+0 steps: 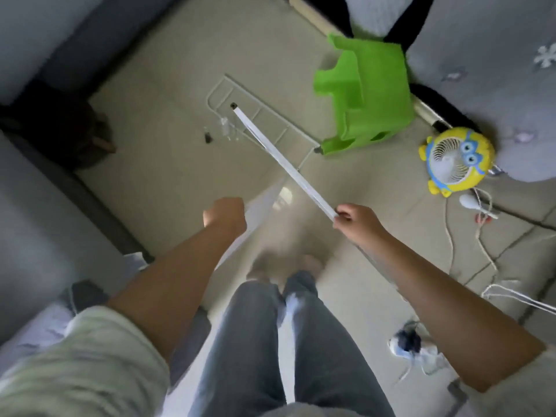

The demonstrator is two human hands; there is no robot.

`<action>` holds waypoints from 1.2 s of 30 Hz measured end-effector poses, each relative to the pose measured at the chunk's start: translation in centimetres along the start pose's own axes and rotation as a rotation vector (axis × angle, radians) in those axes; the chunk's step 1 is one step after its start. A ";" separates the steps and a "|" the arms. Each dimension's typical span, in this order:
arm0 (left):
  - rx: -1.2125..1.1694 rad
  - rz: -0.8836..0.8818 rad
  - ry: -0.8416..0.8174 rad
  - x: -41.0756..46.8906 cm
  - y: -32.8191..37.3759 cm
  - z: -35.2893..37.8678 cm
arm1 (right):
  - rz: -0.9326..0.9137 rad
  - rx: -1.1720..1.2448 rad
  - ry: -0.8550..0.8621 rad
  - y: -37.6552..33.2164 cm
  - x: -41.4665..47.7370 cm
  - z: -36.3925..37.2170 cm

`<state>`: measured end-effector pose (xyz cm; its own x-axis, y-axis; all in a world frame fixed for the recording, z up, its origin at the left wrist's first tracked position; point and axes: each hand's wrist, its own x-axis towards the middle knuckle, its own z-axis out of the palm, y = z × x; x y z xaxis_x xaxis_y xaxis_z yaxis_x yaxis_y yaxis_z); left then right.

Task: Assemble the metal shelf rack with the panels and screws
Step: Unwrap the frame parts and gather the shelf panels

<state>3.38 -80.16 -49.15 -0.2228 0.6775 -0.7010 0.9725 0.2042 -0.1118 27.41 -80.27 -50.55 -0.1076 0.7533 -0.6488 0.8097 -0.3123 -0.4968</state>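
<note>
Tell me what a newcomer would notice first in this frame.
The bright green stool, tipped over on the floor at upper right, and the yellow cartoon fan at right stand out most. In the centre, the right hand pinches a long white bar slanting toward a wire frame on the floor, while the left hand grips a blurred white piece.

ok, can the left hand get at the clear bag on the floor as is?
Probably not yet. The left hand is curled round a blurred white panel, and the bag lies on the floor well ahead, beside the wire frame. Nothing covers it; the rail in the right hand ends near it.
</note>
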 end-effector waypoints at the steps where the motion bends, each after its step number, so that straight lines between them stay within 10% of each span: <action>1: -0.049 -0.041 -0.010 1.3 -0.9 -0.7 | -0.005 -0.025 -0.018 -1.2 2.1 -0.5; 18: -0.410 -0.267 -0.001 29.8 -12.4 -11.4 | -0.005 -0.469 -0.083 -19.4 37.3 1.9; 36: -0.575 -0.406 0.202 48.7 -15.3 2.6 | 0.098 -0.520 -0.008 -14.1 65.5 20.0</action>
<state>-22.14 -52.12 -83.39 -0.6201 0.5751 -0.5336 0.6340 0.7680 0.0910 -2.60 -38.11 -97.61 -0.0200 0.7300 -0.6832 0.9952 -0.0509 -0.0835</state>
